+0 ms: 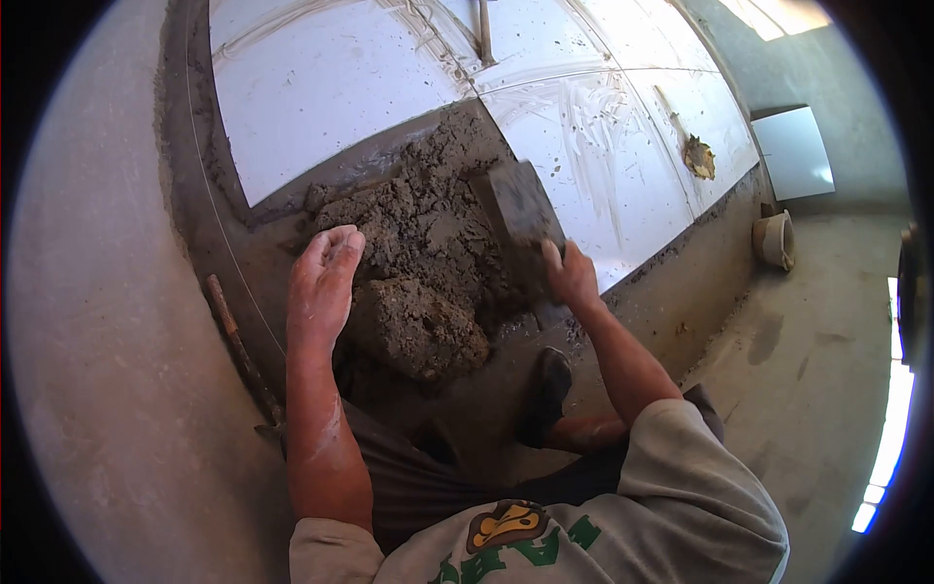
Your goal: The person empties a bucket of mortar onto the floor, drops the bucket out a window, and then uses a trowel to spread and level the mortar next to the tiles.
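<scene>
Beside white tiles point(331, 107), mortar heap point(418, 243), trowel point(520, 204), bare concrete floor point(817, 370)

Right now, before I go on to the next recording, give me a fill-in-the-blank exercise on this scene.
1. The right hand grips a flat-bladed ____.
2. The left hand lies open on a heap of ____.
3. The laid tiles beyond the heap are ____ in colour.
Missing words: trowel; mortar; white.
</scene>
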A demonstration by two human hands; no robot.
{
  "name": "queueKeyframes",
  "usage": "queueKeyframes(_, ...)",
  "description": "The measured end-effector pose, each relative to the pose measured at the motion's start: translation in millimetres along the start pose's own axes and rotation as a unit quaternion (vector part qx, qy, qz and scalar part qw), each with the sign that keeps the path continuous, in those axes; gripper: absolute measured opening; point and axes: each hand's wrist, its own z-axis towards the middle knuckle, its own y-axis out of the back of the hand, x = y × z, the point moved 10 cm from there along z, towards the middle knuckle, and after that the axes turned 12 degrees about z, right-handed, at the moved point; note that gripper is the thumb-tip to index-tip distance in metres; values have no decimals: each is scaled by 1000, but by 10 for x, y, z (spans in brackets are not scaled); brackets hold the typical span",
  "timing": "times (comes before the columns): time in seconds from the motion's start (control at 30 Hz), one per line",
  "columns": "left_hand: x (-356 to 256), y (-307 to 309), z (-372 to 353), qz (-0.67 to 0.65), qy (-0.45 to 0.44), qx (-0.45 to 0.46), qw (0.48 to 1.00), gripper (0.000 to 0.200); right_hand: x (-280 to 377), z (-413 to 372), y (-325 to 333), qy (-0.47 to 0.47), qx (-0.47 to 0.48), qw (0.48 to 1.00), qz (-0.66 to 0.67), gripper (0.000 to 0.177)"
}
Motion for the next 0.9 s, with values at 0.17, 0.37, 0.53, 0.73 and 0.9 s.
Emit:
queueKeyframes(0.17,-53,-31,-17,-1,-1,6,1000,45,398,72,-373,23,38,999,-6,54)
queueKeyframes(0.37,-39,187,-41,-20,25,-33,999,41,-73,-228,-382,3,82,993,-87,48)
queueKeyframes(0.53,163,381,-56,-104,4,-51,993,44,-309,-416,-13,27,132,986,-95,49)
queueKeyframes(0.73,8,384,-105,-87,19,-68,994,48,110,-842,368,-147,335,930,26,39)
queueKeyframes(0.9,-25,307,-44,-88,6,-52,995,49,334,-1064,850,70,367,908,-189,39)
